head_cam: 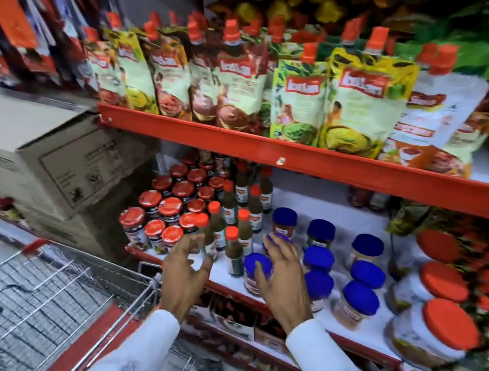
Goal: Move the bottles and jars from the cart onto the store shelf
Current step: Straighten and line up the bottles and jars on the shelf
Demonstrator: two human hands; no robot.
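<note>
No text can be read with certainty. A red brand panel is borne by each spouted pouch [362, 107] on the upper shelf, its lettering blurred.

Jars [158, 207] left of bottles [236, 214] on shelf [257, 297], cart [36, 285] below left

Location: retail grocery aisle, condiment section.

I stand at a red metal store shelf [299, 157] with 2 visible tiers: spouted sauce pouches [298, 98] faced in a row above, red-lidded jars [164, 208], orange-capped bottles [235, 211] and blue-lidded jars [361, 260] grouped by type below. A wire shopping cart [50, 292] sits at my left, a cardboard carton [70, 164] beside the shelf end.
</note>
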